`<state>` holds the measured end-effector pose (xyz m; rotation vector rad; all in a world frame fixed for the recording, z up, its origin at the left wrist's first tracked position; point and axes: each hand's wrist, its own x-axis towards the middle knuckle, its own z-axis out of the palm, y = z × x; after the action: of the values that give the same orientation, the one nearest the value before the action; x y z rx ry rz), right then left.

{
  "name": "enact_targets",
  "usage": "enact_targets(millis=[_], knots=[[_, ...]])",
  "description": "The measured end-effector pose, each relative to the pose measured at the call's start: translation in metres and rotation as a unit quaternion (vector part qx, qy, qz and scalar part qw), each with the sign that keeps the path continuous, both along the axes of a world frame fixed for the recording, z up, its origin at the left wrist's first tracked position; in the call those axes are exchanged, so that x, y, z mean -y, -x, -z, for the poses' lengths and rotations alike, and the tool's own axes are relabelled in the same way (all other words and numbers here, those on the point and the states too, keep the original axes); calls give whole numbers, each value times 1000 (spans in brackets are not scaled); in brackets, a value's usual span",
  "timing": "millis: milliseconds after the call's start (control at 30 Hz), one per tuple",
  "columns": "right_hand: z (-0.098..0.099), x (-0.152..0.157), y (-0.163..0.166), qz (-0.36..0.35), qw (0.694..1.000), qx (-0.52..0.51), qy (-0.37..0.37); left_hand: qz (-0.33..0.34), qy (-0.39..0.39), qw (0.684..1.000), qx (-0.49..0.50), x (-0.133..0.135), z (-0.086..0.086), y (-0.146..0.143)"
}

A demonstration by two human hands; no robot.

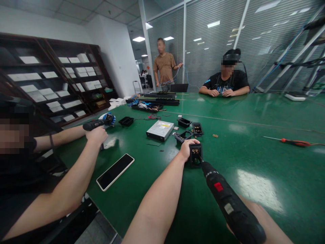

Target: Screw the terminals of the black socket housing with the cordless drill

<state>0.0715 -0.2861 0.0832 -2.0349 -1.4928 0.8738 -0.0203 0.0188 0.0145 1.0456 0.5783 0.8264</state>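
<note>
On a green desk (254, 112), the left hand (188, 146) grips a small black terminal plate (195, 155) standing upright near the middle, well clear of every edge, its face with gold sockets turned toward the camera. The right hand (254, 220) (mostly hidden behind the tool) wraps around a black electric screwdriver (225, 200), whose long axis runs diagonally from lower right up to the plate, tip touching it. Open green surface stretches to the right, bare but for one red-handled screwdriver (294, 142). Three more black plates (189, 128) lie just behind, beside one silver disc drive (159, 130). One phone (115, 171) lies near the left edge. A co-worker's hand (98, 135) grips a second electric screwdriver (95, 125).
</note>
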Motion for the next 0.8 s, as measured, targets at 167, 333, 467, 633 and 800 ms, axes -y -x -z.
enact_targets(millis=[167, 333, 467, 633, 800], knots=[[2, 4, 0, -17, 999, -36, -11, -2, -2, 1000, -1, 0, 2, -1], [-6, 7, 0, -52, 994, -91, -40, 5, -10, 1000, 3, -1, 3, 0], [-1, 9, -2, -52, 993, -102, -34, 3, -6, 1000, 1, -1, 3, 0], [7, 8, -2, -48, 994, -99, -15, -2, -10, 1000, -5, -1, 4, -1], [0, 5, 3, -22, 997, -66, -18, 0, -2, 1000, -3, 0, 0, 0]])
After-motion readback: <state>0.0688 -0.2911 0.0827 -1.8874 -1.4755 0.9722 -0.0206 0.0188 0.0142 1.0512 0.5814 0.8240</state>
